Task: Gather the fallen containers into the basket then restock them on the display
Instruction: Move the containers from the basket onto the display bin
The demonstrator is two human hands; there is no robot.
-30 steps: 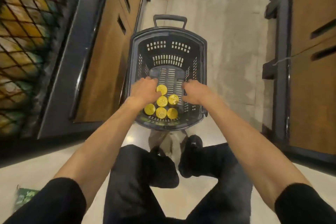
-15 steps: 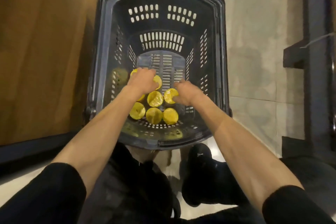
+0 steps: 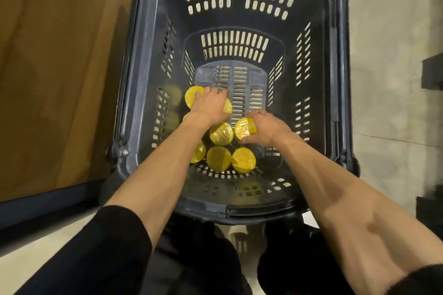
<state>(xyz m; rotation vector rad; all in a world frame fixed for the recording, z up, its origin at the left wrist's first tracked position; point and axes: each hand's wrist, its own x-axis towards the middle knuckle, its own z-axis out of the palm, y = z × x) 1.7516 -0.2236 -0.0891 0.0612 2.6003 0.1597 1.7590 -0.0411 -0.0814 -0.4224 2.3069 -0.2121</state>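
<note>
In the basket (image 3: 321, 31), my right hand (image 3: 267, 128) clamps a container (image 3: 243, 127); my left hand (image 3: 211, 109) covers other containers (image 3: 193, 98), its grip I cannot tell.

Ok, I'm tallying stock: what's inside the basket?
Inside the basket, yellow-lidded containers stand clustered at the near end; at least seven lids show. The left hand and right hand cover parts, so the full count is hidden.
</note>
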